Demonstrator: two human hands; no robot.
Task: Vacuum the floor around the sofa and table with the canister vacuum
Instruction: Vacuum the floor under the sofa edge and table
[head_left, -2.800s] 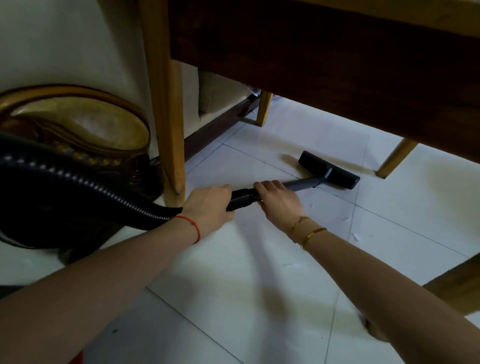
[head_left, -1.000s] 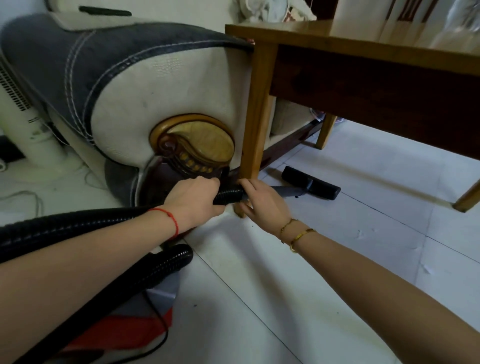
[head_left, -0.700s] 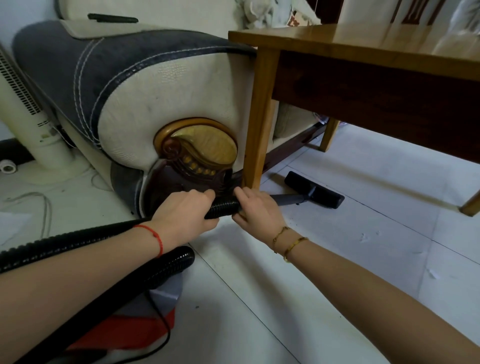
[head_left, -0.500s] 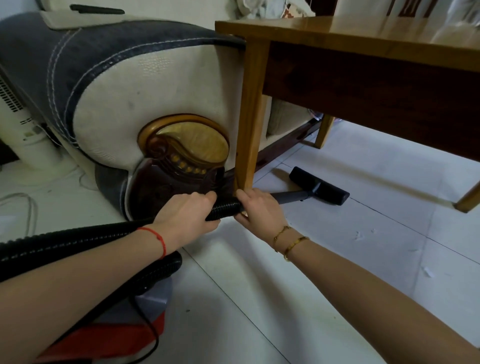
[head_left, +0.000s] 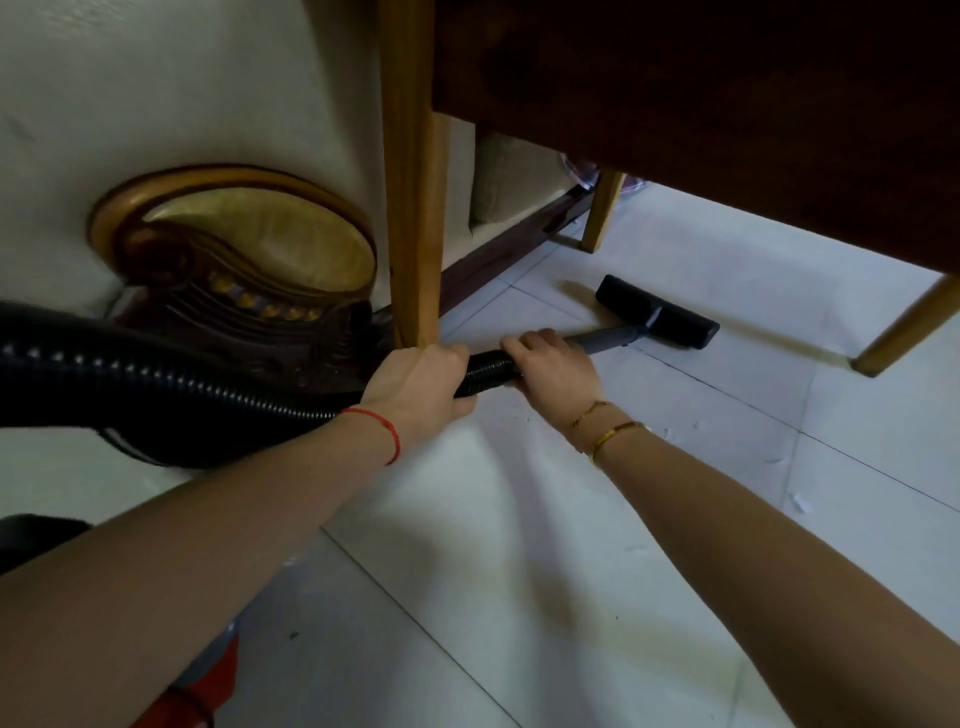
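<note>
– Where were the hands?

– Both were on the vacuum. The left hand (head_left: 421, 387) was wrapped around the black bumpy hose (head_left: 182, 384), right where it ended. The right hand (head_left: 558, 371) was just in front of it, with its fingers curled over the spot where the hose met the grey tube (head_left: 605, 338).

– Were they holding tight?

– Each hand was closed around its part. How hard they squeezed, I could not tell.

– And where was the brush part?

– The flat black floor head (head_left: 657, 312) lay on the white tile floor (head_left: 571, 519), under the wooden table (head_left: 727, 130). It sat between the table legs, away from the hands.

– Was the sofa close?

– Yes. The cream sofa (head_left: 182, 93) was on the left, with a shiny gold and brown carved piece (head_left: 244, 249) low on its side. One table leg (head_left: 413, 208) stood just beside it, and the left hand was right at the bottom of that leg.

– Anything else?

– A red string (head_left: 387, 428) was on the left wrist, and gold bracelets (head_left: 613, 428) on the right one. A red bit of something (maybe the vacuum body, too little showed to know) (head_left: 208, 686) peeked out at the bottom. Small white scraps (head_left: 800, 501) lay on the tiles at the right.
</note>
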